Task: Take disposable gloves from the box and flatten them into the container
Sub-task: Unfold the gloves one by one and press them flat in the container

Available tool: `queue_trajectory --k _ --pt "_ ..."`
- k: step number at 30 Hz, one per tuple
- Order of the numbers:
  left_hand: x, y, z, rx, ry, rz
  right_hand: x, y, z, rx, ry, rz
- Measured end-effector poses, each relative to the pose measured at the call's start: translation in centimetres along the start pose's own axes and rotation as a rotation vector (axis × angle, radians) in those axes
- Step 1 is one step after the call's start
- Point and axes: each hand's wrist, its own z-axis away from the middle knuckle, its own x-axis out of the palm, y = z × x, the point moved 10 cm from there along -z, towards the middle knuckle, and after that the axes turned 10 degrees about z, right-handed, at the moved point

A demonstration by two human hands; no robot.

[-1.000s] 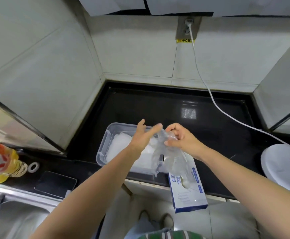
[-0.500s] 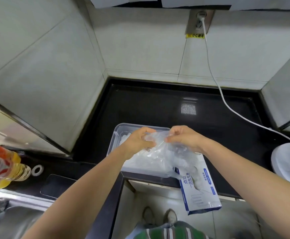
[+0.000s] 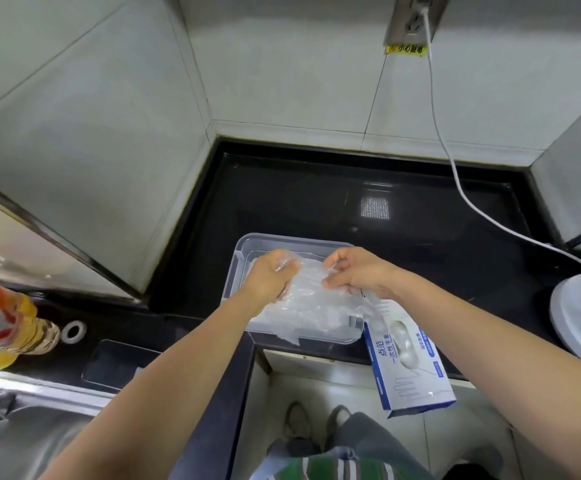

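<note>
Left hand [image 3: 269, 276] and right hand [image 3: 355, 271] each pinch a crinkly clear film glove [image 3: 308, 301] over the rectangular see-through container [image 3: 284, 238] (glossy black table [image 3: 299, 199] beneath); cardboard box [image 3: 412, 368] beside it.

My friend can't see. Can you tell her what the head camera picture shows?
The left hand and right hand hold a crinkly clear glove over a plastic container on a black counter. A blue-and-white glove box lies beside it, sticking out over the counter's edge.
</note>
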Motion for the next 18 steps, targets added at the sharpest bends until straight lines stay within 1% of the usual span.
queue_trajectory --k 2,4,6,7,8,9,10,12,13,14,16,18 --pt "-0.5 -0.7 -0.5 0.003 0.031 -0.186 -0.9 -0.1 -0.1 0.008 0.093 0.106" --pt "-1.0 -2.2 -1.0 -0.019 0.024 -0.231 -2.1 -0.9 -0.3 -0.059 0.25 0.267" --pt "-1.2 -3.2 -1.0 -0.027 0.013 -0.305 -3.1 -3.5 0.8 -0.26 0.502 0.431" --pt "-1.5 -3.2 -1.0 -0.009 0.038 -0.397 -3.1 -5.0 1.9 -0.394 0.616 0.457" --pt "-1.8 -3.1 -1.0 0.02 0.073 -0.479 -2.6 -6.1 2.7 -0.51 0.67 0.446" --pt "-2.0 -2.8 -0.6 0.039 0.103 -0.543 -1.5 -6.7 3.0 -0.575 0.633 0.424" --pt "-2.1 -2.4 -0.3 0.063 0.127 -0.575 0.1 -6.7 2.5 -0.574 0.525 0.404" --pt "-2.1 -2.0 -0.2 0.095 0.148 -0.621 4.3 -4.7 0.3 -0.385 0.214 0.489" --pt "-2.1 -1.9 -0.1 0.096 0.154 -0.636 5.9 -2.9 -0.6 -0.264 0.087 0.581" --pt "-2.1 -2.0 -0.1 0.085 0.147 -0.652 7.1 -1.3 -1.3 -0.156 0.0 0.656" --pt "-1.6 -2.2 -0.3 0.067 0.11 -0.669 8.4 0.6 -2.0 -0.036 -0.088 0.711" --pt "-1.5 -2.0 -0.3 0.093 0.135 -0.684 9.0 1.1 -2.5 -0.003 -0.108 0.692"
